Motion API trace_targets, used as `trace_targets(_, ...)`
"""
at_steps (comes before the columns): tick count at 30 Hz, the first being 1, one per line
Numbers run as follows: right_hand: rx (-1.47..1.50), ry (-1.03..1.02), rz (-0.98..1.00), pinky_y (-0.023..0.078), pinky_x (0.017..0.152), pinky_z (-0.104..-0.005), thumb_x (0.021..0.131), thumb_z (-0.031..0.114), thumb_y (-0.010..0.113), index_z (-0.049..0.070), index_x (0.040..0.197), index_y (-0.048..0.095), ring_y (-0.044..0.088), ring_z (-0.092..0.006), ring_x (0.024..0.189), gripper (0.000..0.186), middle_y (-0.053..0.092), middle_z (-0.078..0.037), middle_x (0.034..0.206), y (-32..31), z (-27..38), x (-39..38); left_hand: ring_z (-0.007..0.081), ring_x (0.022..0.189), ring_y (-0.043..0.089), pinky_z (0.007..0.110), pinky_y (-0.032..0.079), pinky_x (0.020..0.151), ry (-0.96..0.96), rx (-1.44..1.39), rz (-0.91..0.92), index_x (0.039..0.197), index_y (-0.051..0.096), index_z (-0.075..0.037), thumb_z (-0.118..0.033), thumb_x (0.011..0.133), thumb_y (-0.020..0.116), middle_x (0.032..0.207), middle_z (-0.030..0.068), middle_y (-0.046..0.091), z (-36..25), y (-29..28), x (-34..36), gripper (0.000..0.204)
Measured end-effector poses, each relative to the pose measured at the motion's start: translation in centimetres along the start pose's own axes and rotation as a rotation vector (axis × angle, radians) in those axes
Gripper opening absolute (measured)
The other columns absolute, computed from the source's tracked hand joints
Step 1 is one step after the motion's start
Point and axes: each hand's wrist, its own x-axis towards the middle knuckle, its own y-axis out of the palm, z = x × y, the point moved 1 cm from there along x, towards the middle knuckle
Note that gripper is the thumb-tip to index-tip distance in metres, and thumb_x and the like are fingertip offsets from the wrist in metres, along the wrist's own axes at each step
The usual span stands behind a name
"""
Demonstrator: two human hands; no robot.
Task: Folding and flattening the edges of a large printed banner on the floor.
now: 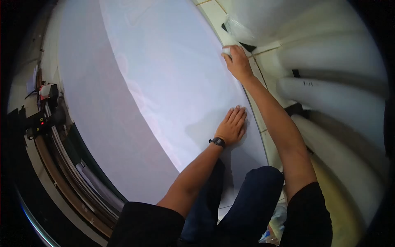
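A large pale sheet [177, 74] spreads over the tiled floor, its long right edge running beside me. A greyer strip [94, 107] lies along its left side, meeting the brighter part in a curved line. My left hand [232, 125], with a dark watch [217, 142] on the wrist, rests flat on the sheet near that right edge, fingers stretched out. Farther off, my right hand [238, 64] is closed round a small white object [226, 51] at the sheet's edge. Most of this object is hidden by the fingers, and its kind cannot be made out.
Several big pale rolls [329, 92] stand or lean along the right, some in clear plastic. On the left is a dark machine [43, 119] with a red light, beside long tubes and bars [68, 177]. My knees [263, 181] are at the sheet's near end.
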Motion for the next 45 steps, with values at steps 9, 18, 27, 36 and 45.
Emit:
trace_targets(9,-0.06,0.04,0.085,0.044,0.09,-0.0451,0.088,0.009,0.062,0.002,0.112,0.053,0.054,-0.0378,0.103,0.027,0.058,-0.018,0.109,1.3,0.0,1.0,0.0448,0.136,0.033,0.055,0.027,0.112,-0.096,0.081,-0.513,0.135,0.049,-0.005,-0.024,0.087,0.062,0.148,0.0242,0.035,20.0,-14.6,20.7,0.054)
trace_targets(18,-0.137,0.063,0.243,0.042,0.091,-0.0435,0.078,0.007,0.068,0.004,0.121,0.049,0.051,-0.0336,0.103,0.047,0.055,-0.015,0.116,1.5,-0.2,0.6,0.0272,0.142,0.03,0.045,0.021,0.118,0.019,0.474,-0.279,0.138,0.047,-0.012,-0.046,0.094,0.045,0.15,0.0084,0.039,36.3,-24.5,35.3,0.055)
trace_targets(27,-0.217,0.073,0.325,0.04,0.091,-0.0408,0.065,0.001,0.072,0.006,0.123,0.049,0.049,-0.0297,0.104,0.062,0.053,-0.012,0.117,1.1,-0.5,0.0,0.0318,0.144,0.023,0.058,0.015,0.116,-0.061,0.333,-0.238,0.139,0.048,-0.016,-0.038,0.092,0.051,0.152,0.0109,0.034,35.4,-26.1,35.4,0.052)
trace_targets(36,-0.125,0.344,0.372,0.038,0.096,-0.046,0.065,-0.008,0.068,0.006,0.125,0.05,0.047,-0.0348,0.11,0.065,0.052,-0.015,0.12,1.7,1.3,0.1,0.0306,0.141,0.031,0.054,0.016,0.117,-0.095,0.255,-0.14,0.132,0.053,-0.016,-0.029,0.091,0.05,0.145,0.0084,0.043,36.2,-26.1,35.2,0.043)
trace_targets(45,-0.121,0.473,0.219,0.037,0.099,-0.046,0.063,-0.012,0.067,0.007,0.124,0.053,0.047,-0.0336,0.114,0.065,0.054,-0.012,0.121,5.5,1.7,9.8,0.0288,0.142,0.031,0.05,0.019,0.117,-0.17,0.167,-0.187,0.137,0.047,-0.007,-0.033,0.089,0.057,0.15,0.0099,0.04,36.3,-26.1,36.3,0.056)
